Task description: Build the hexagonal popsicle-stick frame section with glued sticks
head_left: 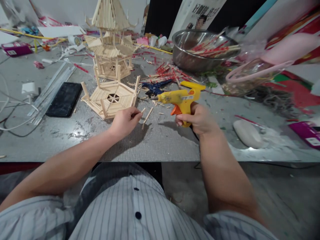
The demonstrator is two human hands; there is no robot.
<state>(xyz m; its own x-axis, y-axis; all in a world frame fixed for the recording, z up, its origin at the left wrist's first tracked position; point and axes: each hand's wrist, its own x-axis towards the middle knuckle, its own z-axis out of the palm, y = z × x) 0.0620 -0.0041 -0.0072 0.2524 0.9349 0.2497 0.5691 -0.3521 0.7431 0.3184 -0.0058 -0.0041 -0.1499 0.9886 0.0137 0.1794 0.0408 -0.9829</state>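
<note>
My right hand (197, 118) is wrapped round the handle of a yellow hot glue gun (183, 100) with an orange trigger; its nozzle points left. My left hand (126, 121) pinches a short wooden stick (143, 110) between thumb and fingers. Just right of that hand another wooden stick (147, 118) lies on the table. Beyond the left hand sits a hexagonal stick base (97, 100) with several short upright posts and a spoked hole in its middle. Behind it stands a tiered stick pagoda (112, 50) with a pointed roof.
Dark blue pliers (155, 87) lie behind the glue gun's nozzle. A metal bowl (180, 53) of red-tipped sticks is at the back right. A black phone (64, 100) and a white charger (30, 90) lie left. A grey computer mouse (247, 134) rests at right, near the table's front edge.
</note>
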